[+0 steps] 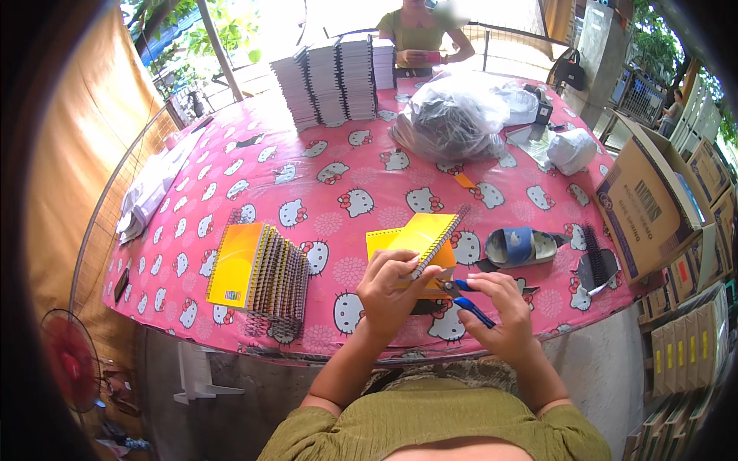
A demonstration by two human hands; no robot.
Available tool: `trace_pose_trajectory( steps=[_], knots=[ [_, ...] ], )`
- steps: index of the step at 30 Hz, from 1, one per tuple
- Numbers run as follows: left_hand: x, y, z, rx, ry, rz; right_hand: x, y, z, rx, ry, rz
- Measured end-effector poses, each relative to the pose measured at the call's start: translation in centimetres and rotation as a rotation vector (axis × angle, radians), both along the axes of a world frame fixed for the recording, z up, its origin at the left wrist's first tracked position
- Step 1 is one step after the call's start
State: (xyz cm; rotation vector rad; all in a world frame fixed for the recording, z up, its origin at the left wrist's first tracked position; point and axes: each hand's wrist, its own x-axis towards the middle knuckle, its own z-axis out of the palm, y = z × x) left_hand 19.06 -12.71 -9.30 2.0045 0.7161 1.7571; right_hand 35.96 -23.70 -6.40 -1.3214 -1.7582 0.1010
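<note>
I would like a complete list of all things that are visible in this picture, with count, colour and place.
notebook: one, yellow, spiral-bound, held above the table edge
pliers: one, blue handles, at the notebook's spiral
notebook pile: one, yellow top cover, table's near left
tall stacks: about four, white-edged, far side
plastic bag: one, clear, dark contents, far centre
tablecloth: one, pink with white cats, over the table
sandal: one, blue and grey, right of the notebook
cardboard box: one, brown, right
fan: one, red, lower left
other person: one, far end
left hand: holds the notebook
right hand: grips the pliers
</note>
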Motion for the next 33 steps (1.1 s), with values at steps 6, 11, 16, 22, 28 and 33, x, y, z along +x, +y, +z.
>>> trace_pose_trajectory(
  steps=[6, 11, 16, 22, 28, 33],
  knots=[
    [0.6, -0.1, 0.1, 0.111, 0.016, 0.039, -0.8, 1.0, 1.2, 0.026, -0.099, 0.026],
    [-0.1, -0.3, 0.6, 0.253, 0.081, 0.046, 1.1, 2.3, -1.7, -0.818, 1.19, 0.615],
    [-4.2, -0.8, 5.2, 0.289, 0.111, 0.152, 0.1, 0.5, -1.4, -0.493, 0.655, 0.291],
    [-18.6, -1.1, 14.7, 0.57, 0.119, 0.619, 5.3, -2.5, -8.0, -0.351, -0.086, -0.338],
    [-20.6, 6.6, 17.7, -0.255, 0.584, 0.262, 9.1, -1.0, -7.1, -0.233, -0.051, -0.329],
    [-21.3, 11.9, 9.7, -0.261, 0.858, 0.15, 20.7, 2.4, -5.5, -0.146, -0.192, -0.771]
  ],
)
